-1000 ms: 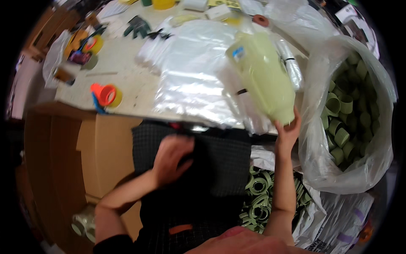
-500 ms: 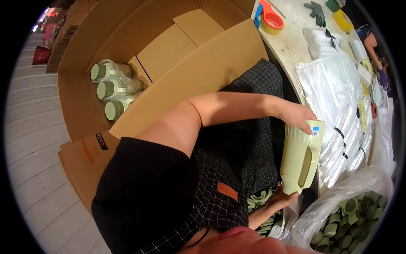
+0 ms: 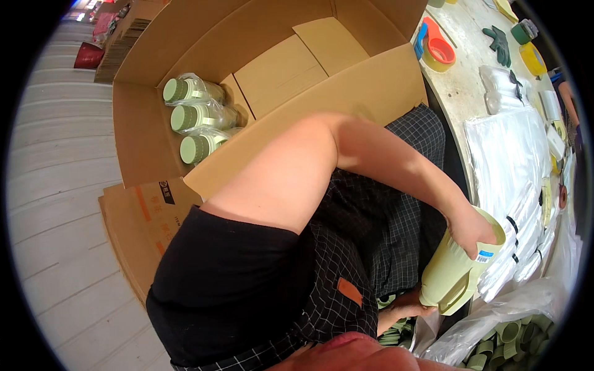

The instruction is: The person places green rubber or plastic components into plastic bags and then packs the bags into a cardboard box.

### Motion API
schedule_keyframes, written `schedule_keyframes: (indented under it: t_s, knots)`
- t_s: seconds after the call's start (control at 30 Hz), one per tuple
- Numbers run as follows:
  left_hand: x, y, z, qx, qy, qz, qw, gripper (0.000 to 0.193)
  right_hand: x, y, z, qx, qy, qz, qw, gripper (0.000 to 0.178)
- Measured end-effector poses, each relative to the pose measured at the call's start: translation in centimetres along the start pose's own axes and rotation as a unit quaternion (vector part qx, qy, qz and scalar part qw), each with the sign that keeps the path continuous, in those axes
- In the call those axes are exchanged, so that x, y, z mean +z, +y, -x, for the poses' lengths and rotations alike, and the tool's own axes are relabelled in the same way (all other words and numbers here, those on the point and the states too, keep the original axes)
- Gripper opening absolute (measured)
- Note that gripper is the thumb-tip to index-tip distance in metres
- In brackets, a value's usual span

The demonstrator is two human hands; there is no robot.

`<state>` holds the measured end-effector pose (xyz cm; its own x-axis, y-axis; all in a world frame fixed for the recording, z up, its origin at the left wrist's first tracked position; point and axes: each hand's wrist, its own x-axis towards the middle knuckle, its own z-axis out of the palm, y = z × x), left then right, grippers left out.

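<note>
Our left hand [image 3: 471, 230] has moved into the open end of the jug [image 3: 444, 269] beside the table [image 3: 461, 83], grip hidden; right hand [image 3: 409, 307] clasps its neck. Likely light, stiff; grasp the handle [image 3: 468, 296].

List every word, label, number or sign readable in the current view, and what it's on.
I locate printing without copying it out.
Blue-and-white sticker on the pale green jug: too small to read.
Black panel with pale marks, plus orange and dark print, on the brown cardboard: not transcribed.
Brown patch on the checked apron: no lettering discernible.
</note>
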<state>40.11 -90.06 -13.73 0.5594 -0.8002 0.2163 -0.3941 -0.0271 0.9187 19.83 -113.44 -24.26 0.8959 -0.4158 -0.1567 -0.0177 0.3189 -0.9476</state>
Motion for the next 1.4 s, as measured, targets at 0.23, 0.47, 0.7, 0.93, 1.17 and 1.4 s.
schedule_keyframes:
  t_s: [0.23,0.47,0.7,0.93,1.17,1.4]
  knots:
    - [-2.5,-0.2,0.7,-0.052,-0.058,0.265,0.961,0.029,-8.4,0.7,-0.4,0.022,0.221,0.217,0.951,0.067]
    - [0.6,-4.3,10.4,-0.266,0.169,0.315,0.895,0.059,-1.8,-15.4,-9.7,-0.279,0.056,0.379,0.881,0.058]
    - [1.3,-3.0,13.0,-0.27,0.22,0.371,0.861,0.057,-10.0,-22.0,-28.9,-0.243,0.252,0.627,0.696,0.066]
    - [2.6,-1.9,10.7,-0.246,0.234,0.427,0.838,0.054,-17.8,-20.2,-41.4,-0.144,0.321,0.635,0.688,0.082]
    - [1.4,-2.6,10.2,-0.221,0.326,0.444,0.805,0.047,-3.6,-17.3,-23.5,-0.347,0.231,0.235,0.878,0.065]
    - [0.5,0.0,8.9,-0.224,0.333,0.415,0.816,0.041,1.1,-7.6,-8.1,0.074,-0.111,-0.18,0.975,0.064]
